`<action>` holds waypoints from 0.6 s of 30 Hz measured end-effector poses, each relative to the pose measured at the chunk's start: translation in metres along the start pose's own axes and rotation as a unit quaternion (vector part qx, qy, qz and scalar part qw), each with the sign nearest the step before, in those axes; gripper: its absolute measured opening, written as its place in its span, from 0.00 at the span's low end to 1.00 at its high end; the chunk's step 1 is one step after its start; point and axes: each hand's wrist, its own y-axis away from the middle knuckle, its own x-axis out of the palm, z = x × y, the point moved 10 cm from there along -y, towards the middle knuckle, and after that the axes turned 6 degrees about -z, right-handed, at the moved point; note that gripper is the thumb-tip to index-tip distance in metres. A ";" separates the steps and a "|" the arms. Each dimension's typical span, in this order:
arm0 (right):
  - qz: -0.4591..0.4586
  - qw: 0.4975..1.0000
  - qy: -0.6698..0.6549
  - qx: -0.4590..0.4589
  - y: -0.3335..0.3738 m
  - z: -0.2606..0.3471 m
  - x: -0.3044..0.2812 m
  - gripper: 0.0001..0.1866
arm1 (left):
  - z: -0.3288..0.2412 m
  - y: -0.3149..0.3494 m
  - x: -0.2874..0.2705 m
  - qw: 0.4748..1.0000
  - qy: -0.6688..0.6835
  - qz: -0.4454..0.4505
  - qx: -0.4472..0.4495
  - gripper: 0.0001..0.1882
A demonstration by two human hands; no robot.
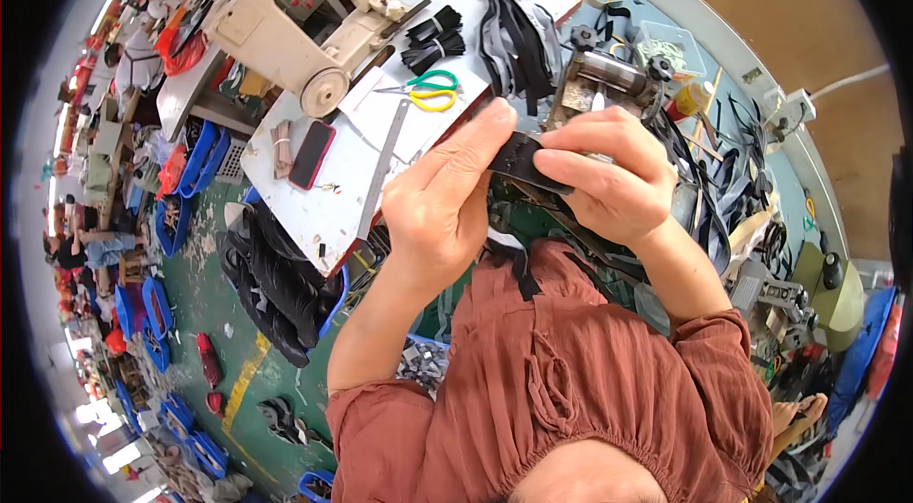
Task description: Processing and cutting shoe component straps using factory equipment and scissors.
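Observation:
A short, flat black piece (518, 159), like a strip of strap or leather, is held up in front of my chest. My left hand (442, 194) grips its left end, fingers straight and pressed together. The thumb and fingers of my right hand (616, 170) pinch its right end. Just beyond my hands is a small machine with a metal roller (613, 73). Left of it, a bundle of black and grey strips (518, 42) drapes over the white table (328, 208).
Scissors with green and yellow handles (433, 91), a metal ruler (385, 165) and a phone (311, 154) lie on the table. A sewing machine (285, 23) stands at the far left. Loose black straps (718, 189) pile up at right. A blue-rimmed basket of black pieces (276, 280) sits below.

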 end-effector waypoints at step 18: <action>0.127 0.981 -0.135 0.056 0.032 0.027 0.085 0.09 | 0.150 0.092 -0.019 0.640 0.499 -0.148 -0.565 0.12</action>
